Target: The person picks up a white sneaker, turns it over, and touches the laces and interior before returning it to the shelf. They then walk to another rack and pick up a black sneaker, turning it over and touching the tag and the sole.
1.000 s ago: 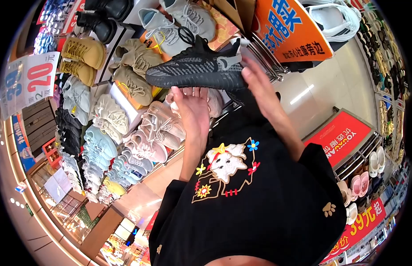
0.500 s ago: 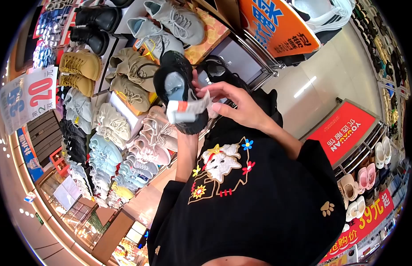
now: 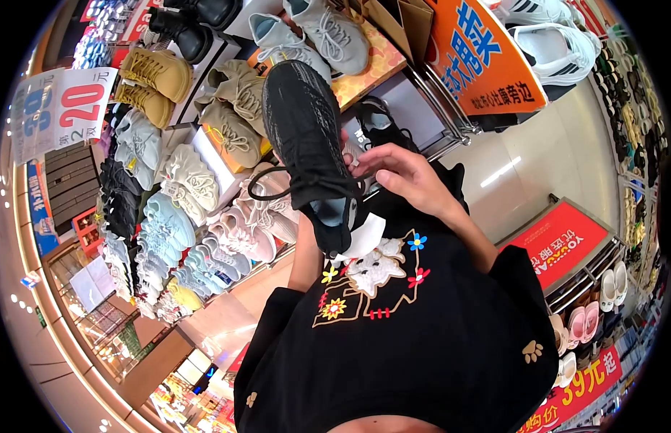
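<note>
A black knit sneaker [image 3: 301,108] with grey flecks is held toe up in front of my chest, its laces [image 3: 314,177] toward me. My left hand [image 3: 345,137] grips it from beneath; the shoe hides most of that hand, with fingertips showing at its right side. A white paper tag [image 3: 366,236] hangs by the heel opening, over my black embroidered shirt [image 3: 436,346]. Right beside the laces is my right hand [image 3: 411,177], thumb and fingers apart, fingertips close to a lace end. Another black shoe [image 3: 382,123] lies behind, on the display.
Rows of sneakers [image 3: 166,224] and tan boots [image 3: 158,72] fill the display at left, with a price sign [image 3: 61,112] above them. An orange sign [image 3: 487,65] stands at upper right near a metal rail [image 3: 451,126]. Lower right, a red sign [image 3: 555,245] tops a shoe rack.
The sneaker has turned so its upper and laces face me, toe up. My right hand has let go of the white tag, which now hangs at the heel.
</note>
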### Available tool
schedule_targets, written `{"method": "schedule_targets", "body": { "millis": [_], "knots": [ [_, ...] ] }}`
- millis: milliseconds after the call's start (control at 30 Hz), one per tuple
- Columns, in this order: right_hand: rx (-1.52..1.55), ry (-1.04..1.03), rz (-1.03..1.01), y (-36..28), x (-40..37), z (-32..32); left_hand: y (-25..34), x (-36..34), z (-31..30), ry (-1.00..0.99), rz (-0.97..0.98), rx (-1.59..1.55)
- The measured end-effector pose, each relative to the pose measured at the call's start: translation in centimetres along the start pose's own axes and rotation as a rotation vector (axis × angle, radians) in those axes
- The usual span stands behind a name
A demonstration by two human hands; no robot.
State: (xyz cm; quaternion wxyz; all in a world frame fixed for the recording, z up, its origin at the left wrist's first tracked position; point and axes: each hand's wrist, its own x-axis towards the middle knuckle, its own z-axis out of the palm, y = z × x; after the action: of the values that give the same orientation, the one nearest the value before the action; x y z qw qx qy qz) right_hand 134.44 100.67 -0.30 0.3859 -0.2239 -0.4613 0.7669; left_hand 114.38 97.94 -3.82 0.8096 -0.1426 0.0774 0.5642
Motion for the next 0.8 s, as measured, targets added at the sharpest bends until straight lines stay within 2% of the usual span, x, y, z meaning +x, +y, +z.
{"method": "schedule_targets", "body": {
  "millis": [333, 533, 633, 667, 700, 800],
  "knots": [
    [-0.062, 0.002, 0.026, 0.2, 0.1, -0.1, 1.1, 0.1, -0.7, 0.017, 0.051, 0.27],
    [-0.062, 0.108, 0.047, -0.6, 0.3, -0.2, 0.9, 0.3, 0.0, 0.055, 0.108, 0.407],
    [-0.436, 0.28, -0.171, -2.9, 0.7, -0.4, 1.3, 0.0, -1.0, -0.023, 0.091, 0.42],
    [-0.435, 0.278, -0.169, -4.4, 0.8, 0.0, 1.3, -0.1, -1.1, 0.11, 0.165, 0.496],
    [-0.544, 0.252, -0.261, -5.7, 0.7, 0.3, 1.0, -0.1, -1.0, 0.247, 0.234, 0.569],
    [-0.914, 0.167, -0.459, -7.5, 1.2, 1.6, -0.5, 0.3, 1.2, 0.267, 0.288, 0.665]
  ]
}}
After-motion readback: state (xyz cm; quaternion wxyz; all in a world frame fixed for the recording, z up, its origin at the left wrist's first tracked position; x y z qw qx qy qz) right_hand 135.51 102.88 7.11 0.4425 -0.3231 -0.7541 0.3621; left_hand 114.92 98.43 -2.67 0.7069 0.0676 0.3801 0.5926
